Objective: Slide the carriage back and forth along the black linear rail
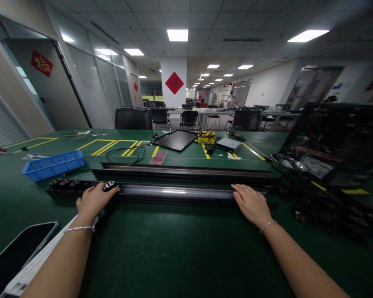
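Red diamond paper sign (41, 63) on the left door shows the character 福, tilted. Red diamond sign (174, 82) on the white pillar has an ornate dark character, too small to read for sure. Small red sign (135, 86) on the far door and blue wall sign (337, 86) at right: unreadable.

Noted from where I stand: blue plastic parts tray (54, 165) to my left, black smartphone (17, 256) close by, flat black rectangular panel (174, 140) and small silver box (228, 145) farther along the green bench mat (180, 248).
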